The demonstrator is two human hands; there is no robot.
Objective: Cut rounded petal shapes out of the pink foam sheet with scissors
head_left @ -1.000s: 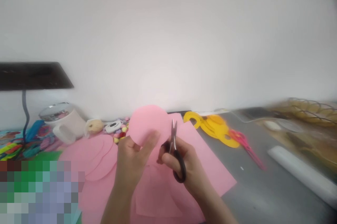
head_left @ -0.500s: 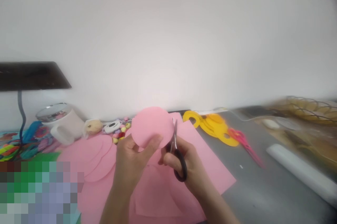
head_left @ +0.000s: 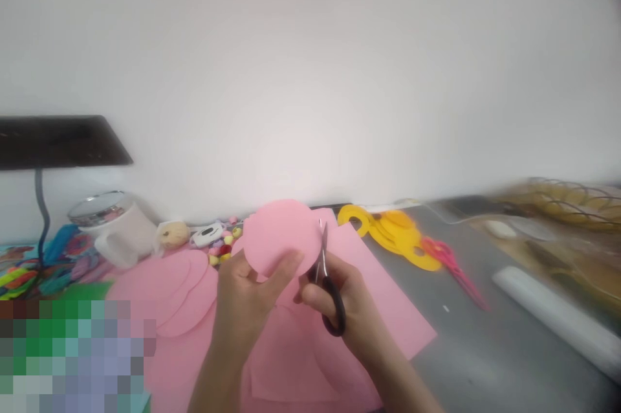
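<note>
Between the thumb and fingers of my left hand [head_left: 247, 296] is a round pink paper piece [head_left: 281, 235], raised above the table. My right hand [head_left: 347, 296] grips scissors with black handles [head_left: 334, 306], their blades pointing up and slightly parted at the disc's right edge. Under both hands lie pink sheets [head_left: 383, 296], one with a straight corner at the right. Several overlapping pink rounded pieces [head_left: 155, 290] rest to the left of my left hand.
Yellow ring-shaped cutouts [head_left: 398, 238] and pink scissors [head_left: 453, 270] lie on the grey table [head_left: 460, 348], right. A white roll [head_left: 553, 322] sits further right. At the left are a white mug [head_left: 121, 232], small beads [head_left: 226, 248] and a dark panel [head_left: 63, 141].
The view has shifted very slightly. Both hands, the pink disc and the scissors hold nearly the same positions, with the disc a touch further right and lower.
</note>
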